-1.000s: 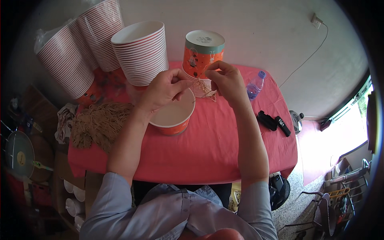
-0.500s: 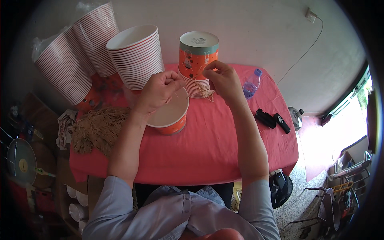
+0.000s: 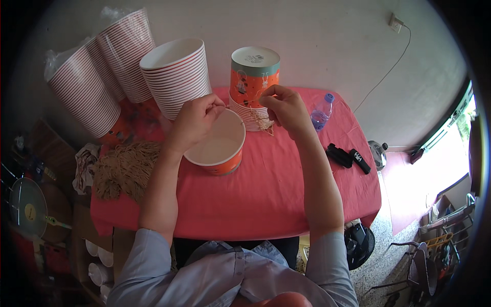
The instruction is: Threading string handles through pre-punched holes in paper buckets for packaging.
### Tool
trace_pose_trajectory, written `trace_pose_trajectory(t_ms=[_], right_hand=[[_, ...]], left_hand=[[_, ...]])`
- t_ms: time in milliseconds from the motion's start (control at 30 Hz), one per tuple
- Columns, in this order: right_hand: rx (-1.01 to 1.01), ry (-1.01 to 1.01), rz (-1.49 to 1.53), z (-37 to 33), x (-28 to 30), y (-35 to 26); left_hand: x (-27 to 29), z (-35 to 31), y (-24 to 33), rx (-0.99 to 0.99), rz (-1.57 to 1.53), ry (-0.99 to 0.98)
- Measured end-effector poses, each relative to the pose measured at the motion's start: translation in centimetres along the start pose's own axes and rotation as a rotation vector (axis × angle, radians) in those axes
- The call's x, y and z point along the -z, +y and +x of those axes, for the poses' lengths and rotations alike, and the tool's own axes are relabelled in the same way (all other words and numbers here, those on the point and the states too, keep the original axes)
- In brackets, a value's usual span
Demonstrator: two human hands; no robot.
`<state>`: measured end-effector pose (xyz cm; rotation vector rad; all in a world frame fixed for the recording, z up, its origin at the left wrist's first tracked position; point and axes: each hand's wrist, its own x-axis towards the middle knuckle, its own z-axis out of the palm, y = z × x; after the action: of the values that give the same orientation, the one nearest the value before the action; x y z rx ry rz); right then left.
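Both forearms come up from the lower edge and meet over the paper bucket (image 3: 217, 145), which stands open-side up on the red tablecloth (image 3: 266, 194).

Left hand (image 3: 197, 120): wrist roughly straight, knuckles up, fingers curled tight, tips pinched at the bucket's far rim. It's closed on something thin there, looks like the end of a string, too small to be sure.

Right hand (image 3: 285, 105): held just beyond and to the right of the bucket, wrist bent, fingers closed in a pinch with a short piece of tan string (image 3: 264, 123) dangling below them. The string's frayed end hangs in front of the upside-down stack of orange buckets (image 3: 254, 84), which stands right behind the bucket.

Other things relative to the bucket:
- tall stack of white buckets (image 3: 176, 77) behind it, to the left
- two leaning bucket stacks in plastic wrap (image 3: 97, 77) further left
- heap of tan string (image 3: 123, 169) to its left, at the table's edge
- plastic bottle (image 3: 321, 112) to its right, past the right hand
- two small black items (image 3: 348, 157) further right, well apart from it
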<state>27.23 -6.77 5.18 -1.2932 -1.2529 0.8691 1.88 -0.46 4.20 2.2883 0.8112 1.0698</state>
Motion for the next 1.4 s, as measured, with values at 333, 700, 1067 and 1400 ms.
trace_pose_trajectory(t_ms=[333,700,1067,1400], right_hand=[[0.112,0.158,-0.093,-0.1,-0.9,0.6],[0.426,0.136,-0.268,-1.3,-2.8,0.6],[0.64,0.065,-0.211,-3.4,-4.9,-1.4],[0.614,-0.051,-0.224,-3.3,-5.0,-1.0]], left_hand=[[1.1,0.1,0.4,0.035,-0.125,0.103],[2.2,-0.4,3.1,0.016,-0.174,0.196],[1.7,-2.2,7.4,-0.143,-0.042,0.153],[1.9,-2.4,7.4,-0.214,-0.145,0.221]])
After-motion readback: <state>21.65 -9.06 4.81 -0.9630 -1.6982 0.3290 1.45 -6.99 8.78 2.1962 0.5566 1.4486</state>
